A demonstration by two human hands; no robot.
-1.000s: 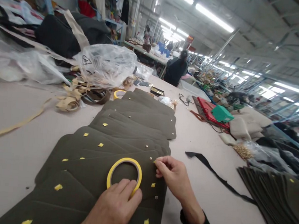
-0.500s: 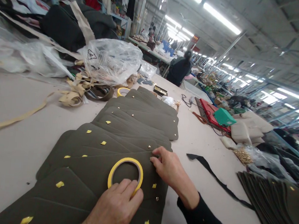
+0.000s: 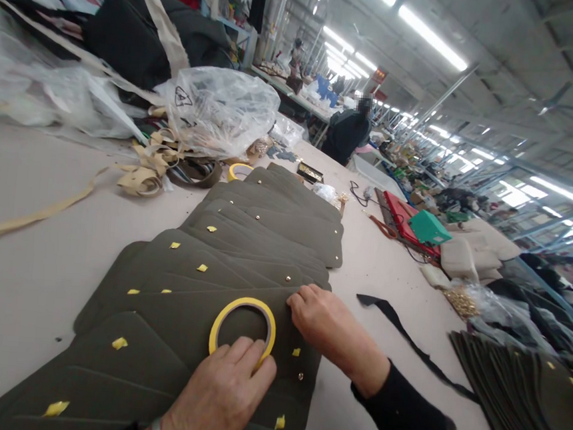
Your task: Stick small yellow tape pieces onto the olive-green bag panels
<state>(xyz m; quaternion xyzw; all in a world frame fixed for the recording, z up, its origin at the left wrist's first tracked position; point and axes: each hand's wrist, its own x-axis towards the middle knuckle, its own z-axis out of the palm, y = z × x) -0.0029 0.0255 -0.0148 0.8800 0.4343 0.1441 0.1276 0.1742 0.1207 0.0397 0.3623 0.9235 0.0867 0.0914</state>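
My left hand (image 3: 223, 390) grips the lower edge of a roll of yellow tape (image 3: 215, 329), which lies over the dark olive panels (image 3: 175, 339). These flat, round-cornered pieces overlap in a long row down the table. Small yellow tape pieces (image 3: 119, 343) are stuck on several of them, and small metal studs (image 3: 301, 376) show on others. At the right edge of the row, my right hand (image 3: 325, 320) is closed, its fingertips bunched on a panel just below a stud. Whatever those fingertips hold, if anything, is hidden.
A black fabric strip (image 3: 406, 342) and a stack of dark panels (image 3: 517, 389) lie at the right. Clear plastic bags (image 3: 225, 112) and beige webbing (image 3: 144, 179) fill the left back. A second tape roll (image 3: 241, 168) sits beyond the row. A person (image 3: 346, 133) is farther back.
My right hand's fingers have closed from a looser, parted shape, staying at about the same spot on the panel. My left hand still grips the tape roll.
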